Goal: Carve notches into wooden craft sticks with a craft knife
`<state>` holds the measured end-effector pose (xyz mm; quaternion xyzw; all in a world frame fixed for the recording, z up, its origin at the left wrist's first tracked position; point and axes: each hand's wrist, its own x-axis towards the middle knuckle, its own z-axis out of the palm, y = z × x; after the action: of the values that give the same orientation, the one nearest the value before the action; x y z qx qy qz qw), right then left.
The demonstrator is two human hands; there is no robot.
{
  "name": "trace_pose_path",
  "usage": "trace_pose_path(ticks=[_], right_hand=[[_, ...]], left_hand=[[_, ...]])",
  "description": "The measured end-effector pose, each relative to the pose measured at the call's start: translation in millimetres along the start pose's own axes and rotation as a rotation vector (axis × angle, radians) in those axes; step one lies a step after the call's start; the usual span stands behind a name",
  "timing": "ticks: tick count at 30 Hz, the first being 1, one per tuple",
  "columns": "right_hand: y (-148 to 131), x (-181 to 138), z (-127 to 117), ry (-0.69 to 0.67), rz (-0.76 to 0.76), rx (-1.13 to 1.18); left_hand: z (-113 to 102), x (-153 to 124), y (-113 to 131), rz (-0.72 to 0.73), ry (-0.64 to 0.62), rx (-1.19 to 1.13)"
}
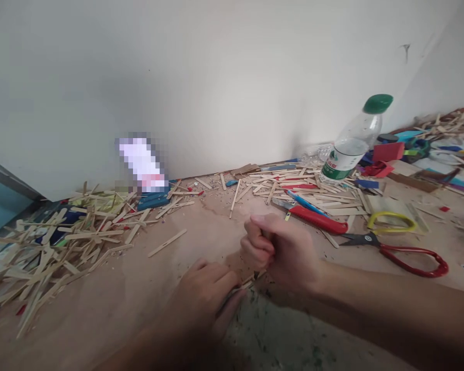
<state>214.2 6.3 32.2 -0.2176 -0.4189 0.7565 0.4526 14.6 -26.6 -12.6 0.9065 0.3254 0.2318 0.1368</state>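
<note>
Along white wall point(216, 93), sticks point(95, 235) litter tabletop point(139, 293); right hand point(280, 250) clenches tool point(257, 275), left hand point(211, 288): hold unclear.

The pinkish-brown bench point(123, 288) is strewn with flat, pale wooden sticks point(95, 234), heaped at left and rear right; a short, pale wooden piece point(248, 284) lies at near centre. Black-bladed scissors point(369, 238) with yellow and red handles lie at right.

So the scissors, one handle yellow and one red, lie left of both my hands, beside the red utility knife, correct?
Wrong side: the head view shows the scissors, beside the red utility knife, to the right of your left hand and right hand.
</note>
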Motion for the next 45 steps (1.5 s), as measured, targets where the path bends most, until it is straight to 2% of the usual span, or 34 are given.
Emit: trace_pose_path(ticks=[8, 15, 18, 22, 28, 45], right_hand=[[8, 0, -1, -0.015, -0.020, -0.028], [21, 0, -8, -0.172, 0.038, -0.001], [23, 0, -9, -0.207, 0.088, 0.028], [22, -1, -8, -0.175, 0.063, 0.072], [23, -1, -6, -0.118, 0.025, 0.118], [30, -4, -7, -0.080, -0.027, 0.058]], left_hand=[[0, 2, 1, 0.001, 0.011, -0.047], [-2, 2, 3, 0.024, 0.053, -0.101], [-3, 1, 3, -0.001, 0.002, -0.076], [-4, 0, 4, -0.034, -0.049, -0.054], [-5, 0, 4, -0.037, -0.047, -0.057], [-5, 1, 3, -0.055, -0.078, -0.056]])
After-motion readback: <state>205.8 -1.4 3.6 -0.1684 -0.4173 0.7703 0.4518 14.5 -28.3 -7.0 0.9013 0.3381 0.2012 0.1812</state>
